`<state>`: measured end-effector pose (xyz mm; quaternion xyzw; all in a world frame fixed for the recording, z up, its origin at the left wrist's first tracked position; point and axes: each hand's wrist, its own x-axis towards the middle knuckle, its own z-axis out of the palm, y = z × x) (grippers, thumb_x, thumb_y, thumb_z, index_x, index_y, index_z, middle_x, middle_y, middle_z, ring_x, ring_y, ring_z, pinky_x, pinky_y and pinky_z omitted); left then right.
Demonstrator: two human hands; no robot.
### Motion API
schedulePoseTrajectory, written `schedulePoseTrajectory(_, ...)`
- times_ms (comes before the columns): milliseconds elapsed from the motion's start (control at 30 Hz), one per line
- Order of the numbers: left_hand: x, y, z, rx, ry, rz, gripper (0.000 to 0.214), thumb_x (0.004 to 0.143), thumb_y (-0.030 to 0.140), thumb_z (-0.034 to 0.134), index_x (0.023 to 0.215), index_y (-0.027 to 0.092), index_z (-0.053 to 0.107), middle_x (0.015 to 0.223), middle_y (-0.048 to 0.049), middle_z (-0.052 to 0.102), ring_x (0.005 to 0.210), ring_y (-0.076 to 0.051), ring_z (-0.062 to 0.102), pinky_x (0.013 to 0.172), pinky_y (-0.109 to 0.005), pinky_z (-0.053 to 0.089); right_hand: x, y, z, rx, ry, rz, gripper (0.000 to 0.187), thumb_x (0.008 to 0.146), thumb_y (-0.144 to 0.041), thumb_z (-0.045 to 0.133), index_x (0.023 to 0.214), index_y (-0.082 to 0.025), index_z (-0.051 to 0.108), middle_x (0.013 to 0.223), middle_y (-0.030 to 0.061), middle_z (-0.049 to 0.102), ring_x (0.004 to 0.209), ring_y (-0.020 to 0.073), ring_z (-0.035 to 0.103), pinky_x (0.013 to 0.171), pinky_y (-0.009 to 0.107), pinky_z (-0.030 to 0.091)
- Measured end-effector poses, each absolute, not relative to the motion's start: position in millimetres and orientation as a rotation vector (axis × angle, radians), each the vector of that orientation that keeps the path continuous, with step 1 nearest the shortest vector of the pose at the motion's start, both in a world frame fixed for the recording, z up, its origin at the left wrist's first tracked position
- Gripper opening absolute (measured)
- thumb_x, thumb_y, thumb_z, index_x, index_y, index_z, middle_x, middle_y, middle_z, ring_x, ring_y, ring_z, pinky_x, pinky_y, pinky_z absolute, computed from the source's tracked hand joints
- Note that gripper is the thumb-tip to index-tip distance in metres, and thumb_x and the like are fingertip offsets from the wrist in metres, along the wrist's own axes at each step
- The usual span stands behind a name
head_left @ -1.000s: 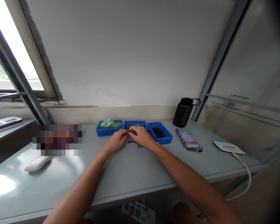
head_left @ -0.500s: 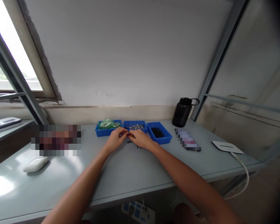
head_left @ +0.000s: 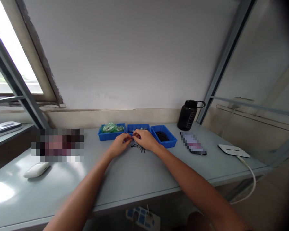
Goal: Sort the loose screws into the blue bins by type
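Observation:
My left hand (head_left: 121, 143) and my right hand (head_left: 144, 140) meet fingertip to fingertip in front of the middle blue bin. Both are closed in a pinch; whatever sits between the fingers is too small to make out. Just below my right hand, several thin black pieces (head_left: 142, 149) lie on the table. Silvery, screw-like metal pieces show in the middle blue bin (head_left: 139, 126), partly covered by my right hand. The left blue bin (head_left: 106, 137) holds green plastic wrapping (head_left: 112, 127). Small black parts (head_left: 162, 136) fill the bottom of the right blue bin (head_left: 170, 143).
A black water bottle (head_left: 187, 115) stands at the back right, with a phone (head_left: 194, 143) in front of it. Farther right lies a white flat device (head_left: 233, 150) with a cable. A white mouse-like object (head_left: 36, 170) rests at the left. The grey table (head_left: 125, 183) ends at its front edge.
My right hand has lifted and opened slightly from my left hand's fingertips, uncovering more of the black pieces beneath. The view has shifted a little.

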<state>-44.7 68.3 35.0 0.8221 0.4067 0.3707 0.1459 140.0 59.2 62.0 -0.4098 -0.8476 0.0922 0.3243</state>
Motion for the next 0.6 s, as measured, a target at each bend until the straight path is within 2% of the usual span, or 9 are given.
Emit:
schedulePoseTrajectory(367,-45.5,65.4,43.7,2.142,1.250,1.198,0.018,0.081,0.032,0.052,0.083,0.017,0.061,0.080,-0.0036,0.063,0.075,-0.018,0.057,0.068,-0.029,0.046,143.1,63.2,60.4,-1.035,-2.207,0.290,0.010,0.088,-0.023,0.052,0.095,-0.019,0.057,0.084,0.0029,0.067,0.078,0.0134,0.062,0.070,0.023,0.042)
schedulePoseTrajectory(600,-42.3,60.4,51.0,2.024,1.142,1.077,0.027,0.079,0.039,0.051,0.082,0.015,0.062,0.077,-0.0036,0.063,0.065,-0.015,0.057,0.056,-0.025,0.049,139.5,59.9,55.3,-1.027,-2.262,0.322,0.008,0.088,-0.024,0.052,0.090,-0.019,0.058,0.080,0.0011,0.066,0.074,0.0135,0.061,0.064,0.023,0.041)
